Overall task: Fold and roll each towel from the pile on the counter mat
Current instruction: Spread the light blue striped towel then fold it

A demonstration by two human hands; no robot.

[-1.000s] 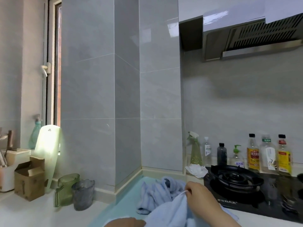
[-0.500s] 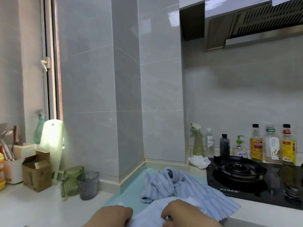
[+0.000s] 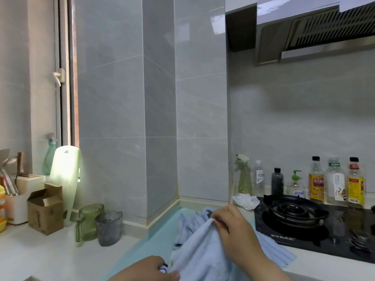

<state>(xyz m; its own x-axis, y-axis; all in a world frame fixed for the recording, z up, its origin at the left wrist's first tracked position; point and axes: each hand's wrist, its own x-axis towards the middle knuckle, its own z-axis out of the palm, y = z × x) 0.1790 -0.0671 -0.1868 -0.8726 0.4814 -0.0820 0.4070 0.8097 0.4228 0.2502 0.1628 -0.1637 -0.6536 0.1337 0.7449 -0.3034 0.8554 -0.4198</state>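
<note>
Mat runs to counter's back corner, towel pile at its far end. Pale blue towel lifted near front edge: right hand pinches top corner, left hand pinches lower corner. Likely spreading step; next needs laying flat, then folding.

Grey tiled walls, window at left, range hood above.

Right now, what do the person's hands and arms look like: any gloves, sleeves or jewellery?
Both hands are bare: no gloves, no rings that I can see. The right hand leads into a bare forearm with no sleeve, watch or bracelet in view. The left hand is cut off at the picture's bottom edge, so its wrist is hidden.
</note>
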